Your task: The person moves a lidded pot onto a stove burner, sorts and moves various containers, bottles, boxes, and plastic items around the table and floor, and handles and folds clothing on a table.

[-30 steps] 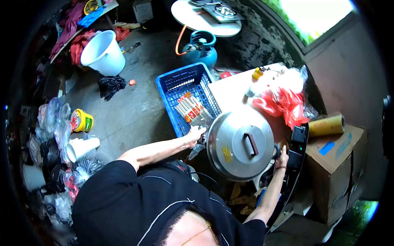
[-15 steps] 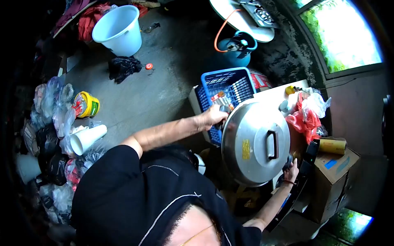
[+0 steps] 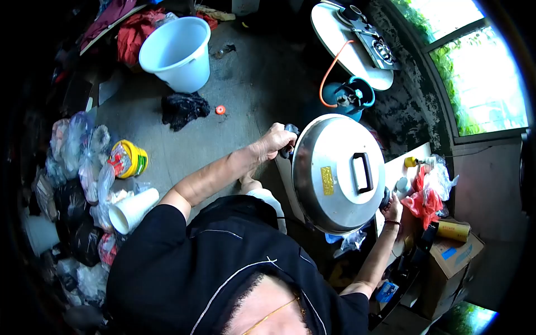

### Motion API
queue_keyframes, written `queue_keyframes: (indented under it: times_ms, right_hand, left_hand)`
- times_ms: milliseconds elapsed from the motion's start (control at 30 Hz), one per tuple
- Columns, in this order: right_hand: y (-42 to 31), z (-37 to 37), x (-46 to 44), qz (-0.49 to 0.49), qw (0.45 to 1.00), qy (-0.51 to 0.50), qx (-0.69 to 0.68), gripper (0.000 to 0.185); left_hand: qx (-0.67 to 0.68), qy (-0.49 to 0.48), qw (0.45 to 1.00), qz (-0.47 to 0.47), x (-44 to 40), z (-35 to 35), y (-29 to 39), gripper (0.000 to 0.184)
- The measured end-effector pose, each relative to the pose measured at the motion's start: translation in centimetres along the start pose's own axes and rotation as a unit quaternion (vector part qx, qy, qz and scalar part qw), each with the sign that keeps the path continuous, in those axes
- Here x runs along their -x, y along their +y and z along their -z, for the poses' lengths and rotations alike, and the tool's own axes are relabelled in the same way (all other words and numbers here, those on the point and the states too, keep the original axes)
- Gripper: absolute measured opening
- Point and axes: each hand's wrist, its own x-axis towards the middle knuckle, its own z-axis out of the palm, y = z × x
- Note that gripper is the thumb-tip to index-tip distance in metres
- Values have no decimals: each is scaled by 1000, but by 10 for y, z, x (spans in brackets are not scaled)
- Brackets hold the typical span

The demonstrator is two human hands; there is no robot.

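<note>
The lidded pot (image 3: 340, 176) hides most of the right fingers (image 3: 393, 206).

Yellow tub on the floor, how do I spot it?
Find the big white bucket near the top. Below it, beside the heap of plastic bags, is the yellow tub, with green on its side; the container just below is white.
</note>
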Motion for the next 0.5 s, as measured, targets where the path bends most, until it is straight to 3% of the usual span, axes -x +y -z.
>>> queue_keyframes:
  times_ms: [233, 300, 367, 433, 500]
  right_hand:
    - [-78, -113, -63, 43, 997, 35, -53, 24]
    - [-106, -151, -81, 27, 991, 93, -91, 20]
    - [-130, -172, -104, 51, 992, 12, -114, 18]
    - [-172, -214, -90, 57, 989, 44, -126, 15]
    - [-194, -226, -115, 55, 997, 25, -42, 17]
  left_hand:
    - [-33, 2, 999, 12, -127, 32, 87, 5]
    - [-44, 3, 998, 33, -156, 37, 121, 5]
    - [-57, 0, 998, 2, -198, 47, 139, 4]
    - [-66, 15, 997, -28, -234, 52, 168, 3]
    - [-86, 37, 995, -37, -269, 52, 198, 4]
